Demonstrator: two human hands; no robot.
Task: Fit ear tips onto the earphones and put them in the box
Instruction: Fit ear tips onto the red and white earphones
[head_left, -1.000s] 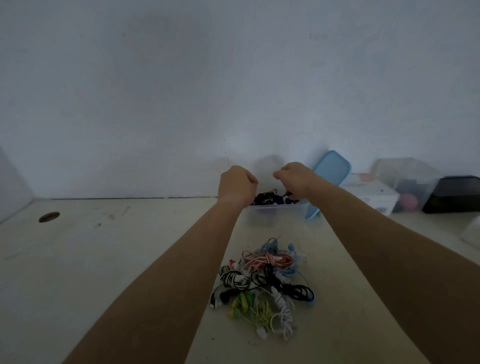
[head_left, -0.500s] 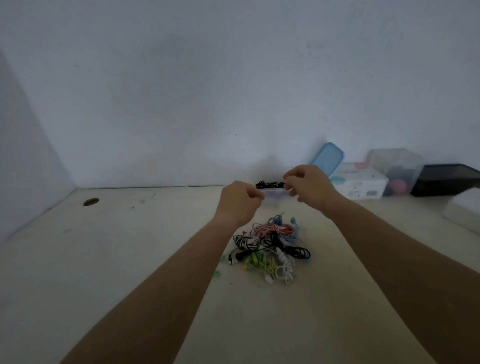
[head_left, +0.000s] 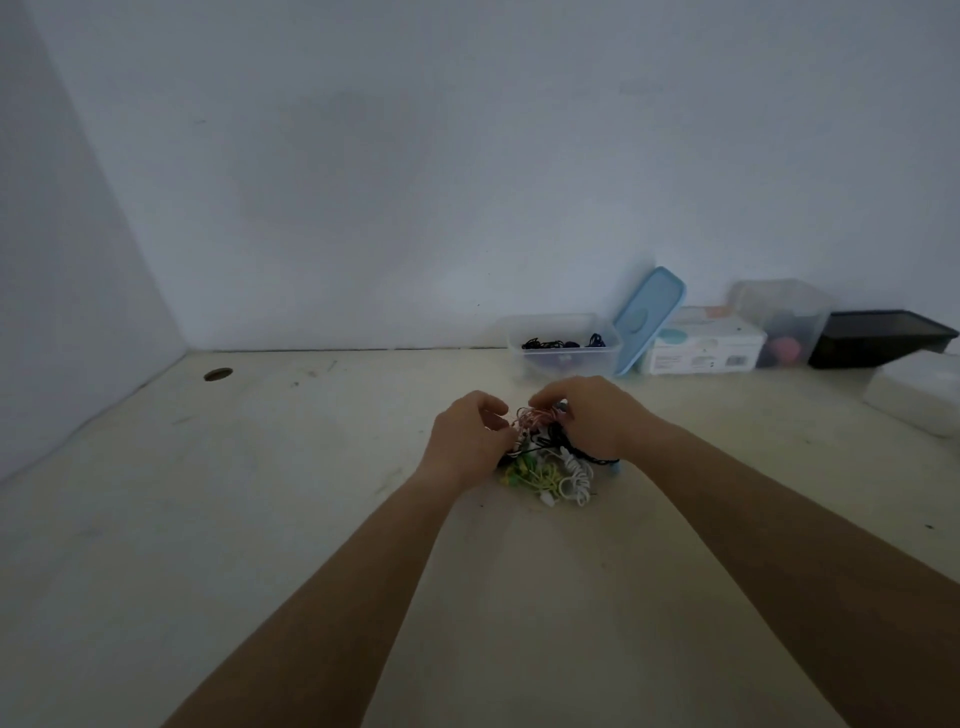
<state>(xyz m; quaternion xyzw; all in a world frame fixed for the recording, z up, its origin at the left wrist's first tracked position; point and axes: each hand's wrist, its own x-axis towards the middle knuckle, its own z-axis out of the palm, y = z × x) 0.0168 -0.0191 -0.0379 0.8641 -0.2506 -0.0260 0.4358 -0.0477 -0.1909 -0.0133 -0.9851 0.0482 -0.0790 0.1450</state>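
The only printing in sight is on the white carton (head_left: 701, 344) against the back wall, with teal and orange patches on its lid and small marks on its front, all too small and soft to read. Both hands are down on the tangle of earphones (head_left: 553, 467) in the middle of the pale table (head_left: 260, 493). The left hand (head_left: 470, 441) has its fingers curled in toward the thumb, tips at the left edge of a red-and-white striped cord (head_left: 537, 417) on top of the heap. The right hand (head_left: 587, 415) arches over the same cord with its fingers bent down onto it. Whether either hand actually pinches the cord or only touches it I cannot tell, as the fingertips are buried in the wires. The right hand hides the far right of the tangle, and a black cord loops out beneath its wrist. Yellow-green and white cords lie at the near side. The clear box (head_left: 563, 358) stands well behind the hands by the wall, open, with dark earphones inside. Its blue lid (head_left: 649, 317) leans tilted at its right side. Further right are a cloudy clear tub (head_left: 784, 312) with blurred pink shapes inside, a black tray (head_left: 878, 338), and a white container (head_left: 914, 402) cut off by the frame edge. A round hole (head_left: 218, 374) sits in the table at left.
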